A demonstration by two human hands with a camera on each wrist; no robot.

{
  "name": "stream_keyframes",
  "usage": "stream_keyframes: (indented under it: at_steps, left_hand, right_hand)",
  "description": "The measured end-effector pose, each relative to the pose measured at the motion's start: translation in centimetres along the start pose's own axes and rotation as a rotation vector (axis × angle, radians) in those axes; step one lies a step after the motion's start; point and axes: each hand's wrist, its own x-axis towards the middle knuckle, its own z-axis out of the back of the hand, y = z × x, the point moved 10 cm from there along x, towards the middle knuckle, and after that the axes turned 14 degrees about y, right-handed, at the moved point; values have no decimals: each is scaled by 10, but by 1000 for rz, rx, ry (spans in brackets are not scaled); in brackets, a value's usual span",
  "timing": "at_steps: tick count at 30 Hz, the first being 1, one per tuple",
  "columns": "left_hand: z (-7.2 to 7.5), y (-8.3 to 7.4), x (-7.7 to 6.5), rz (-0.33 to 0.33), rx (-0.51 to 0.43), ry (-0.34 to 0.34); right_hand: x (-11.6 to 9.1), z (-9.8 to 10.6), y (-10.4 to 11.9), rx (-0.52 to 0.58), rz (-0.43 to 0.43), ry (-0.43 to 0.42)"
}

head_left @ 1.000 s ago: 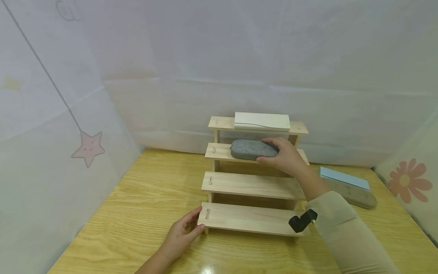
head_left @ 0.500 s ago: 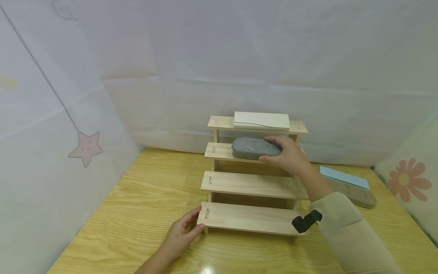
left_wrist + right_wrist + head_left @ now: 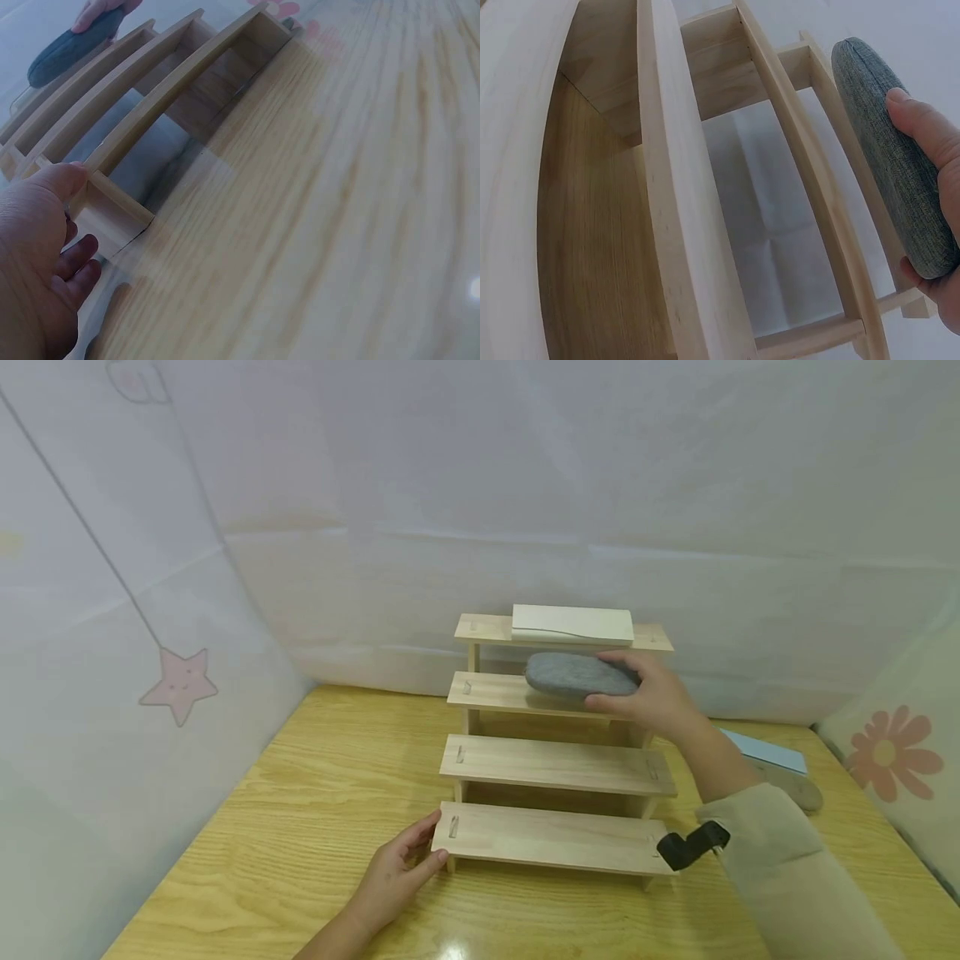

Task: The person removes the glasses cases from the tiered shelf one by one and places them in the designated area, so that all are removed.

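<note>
The landmark is a pale wooden four-step rack (image 3: 555,764) on a yellow wood-grain tabletop (image 3: 337,760). At the rack's second step from the top, toward its right half, is a grey fabric-covered oblong case with rounded ends (image 3: 566,674); it appears slightly raised, though contact with the step cannot be confirmed. The right hand (image 3: 658,700) grips its right end, thumb in front, fingers behind, parted by the case's breadth. A stretch of that step extends from the case's left end to the rack's left edge. The left hand (image 3: 392,870) is partly curled, gripping the bottom step's left end. A flat cream-white rectangular box (image 3: 572,622) rests on the top step, inside both end edges. Right of the rack lie a flat light-blue rectangular box (image 3: 768,752) and a taupe oblong case (image 3: 798,789), partly hidden by the right arm. The tabletop extends well beyond the rack's left side.
</note>
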Motion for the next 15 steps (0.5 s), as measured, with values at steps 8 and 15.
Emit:
stream_keyframes:
  at_steps: [8, 15]
  left_hand:
    - [0, 1, 1, 17, -8, -2]
    - [1, 1, 1, 6, -14, -6]
  right_hand:
    - [-13, 15, -7, -7, -23, -28]
    - [-25, 30, -12, -9, -36, -75]
